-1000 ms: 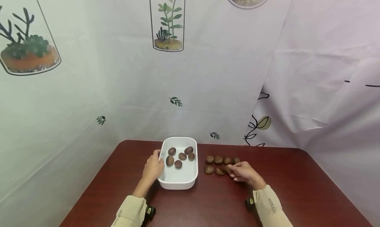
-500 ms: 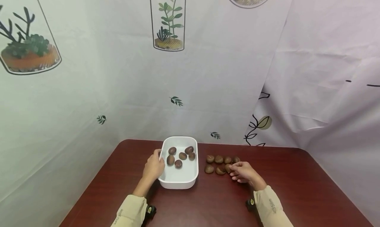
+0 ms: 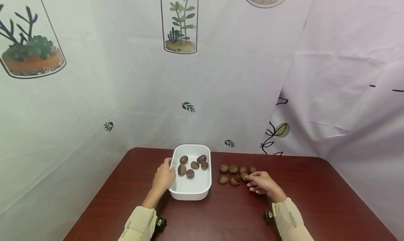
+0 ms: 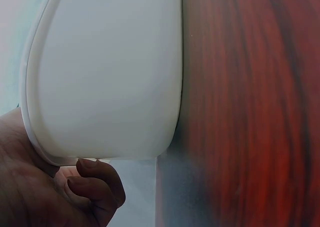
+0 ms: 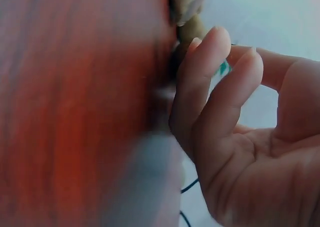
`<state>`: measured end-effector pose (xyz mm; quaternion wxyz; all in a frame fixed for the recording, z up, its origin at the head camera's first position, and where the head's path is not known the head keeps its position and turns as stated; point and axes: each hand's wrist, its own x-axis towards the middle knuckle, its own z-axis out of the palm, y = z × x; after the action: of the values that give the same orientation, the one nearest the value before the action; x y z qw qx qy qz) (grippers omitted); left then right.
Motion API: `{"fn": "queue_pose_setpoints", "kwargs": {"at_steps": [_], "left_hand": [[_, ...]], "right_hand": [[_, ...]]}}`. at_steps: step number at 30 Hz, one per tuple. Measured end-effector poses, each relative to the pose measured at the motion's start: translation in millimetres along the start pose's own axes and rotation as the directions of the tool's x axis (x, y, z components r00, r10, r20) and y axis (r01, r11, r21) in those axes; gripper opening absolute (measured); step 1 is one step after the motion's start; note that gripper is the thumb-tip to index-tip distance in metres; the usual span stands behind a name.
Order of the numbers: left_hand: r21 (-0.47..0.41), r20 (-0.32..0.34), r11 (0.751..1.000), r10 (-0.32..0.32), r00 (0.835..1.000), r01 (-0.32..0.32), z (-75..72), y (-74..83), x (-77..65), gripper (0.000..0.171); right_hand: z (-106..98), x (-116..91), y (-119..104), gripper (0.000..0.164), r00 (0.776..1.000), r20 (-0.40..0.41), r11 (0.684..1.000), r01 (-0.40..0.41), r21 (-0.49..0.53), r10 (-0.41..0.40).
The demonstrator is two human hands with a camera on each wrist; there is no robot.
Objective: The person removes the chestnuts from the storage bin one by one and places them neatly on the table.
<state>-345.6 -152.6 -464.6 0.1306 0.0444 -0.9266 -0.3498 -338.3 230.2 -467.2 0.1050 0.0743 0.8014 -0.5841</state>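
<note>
1 chestnut (image 3: 243, 176), right of lower centre in the head view, is pinched between the thumb and fingertips of the right hand (image 3: 262, 183), brought almost together. Around it sit 6 more chestnuts (image 3: 233, 169): 4 in an upper row, 2 to its left. The left hand (image 3: 164, 177) curls firmly over the left rim of a white rectangular tray (image 3: 189, 196) at lower centre, where another 6 chestnuts (image 3: 194, 165) lie scattered. A reddish-brown table (image 3: 227, 216) spans the bottom; plant-printed white fabric (image 3: 240, 80) fills the upper frame.
</note>
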Motion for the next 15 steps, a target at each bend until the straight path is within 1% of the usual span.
{"fn": "queue_pose_setpoints", "kwargs": {"at_steps": [4, 8, 11, 15], "left_hand": [[-0.004, -0.004, 1.000, 0.006, 1.000, -0.006, -0.9, 0.9, 0.8, 0.042], [-0.002, 0.002, 1.000, 0.011, 1.000, -0.011, -0.4, 0.5, 0.0, 0.042], [0.001, 0.004, 1.000, 0.011, 1.000, -0.011, 0.7, 0.1, -1.1, 0.042], [0.002, 0.002, 1.000, 0.011, 1.000, -0.011, 0.7, -0.2, -1.4, 0.042]], "right_hand": [[2, -4, -16, 0.029, 1.000, -0.024, 1.000, 0.020, -0.004, -0.020], [11, -9, -35, 0.031, 0.998, -0.004, 0.998, 0.066, -0.016, -0.066], [23, -11, -46, 0.033, 0.995, 0.030, 0.996, 0.091, -0.010, -0.091], [48, -10, -63, 0.033, 0.989, 0.069, 0.991, 0.130, 0.023, -0.131]]}}
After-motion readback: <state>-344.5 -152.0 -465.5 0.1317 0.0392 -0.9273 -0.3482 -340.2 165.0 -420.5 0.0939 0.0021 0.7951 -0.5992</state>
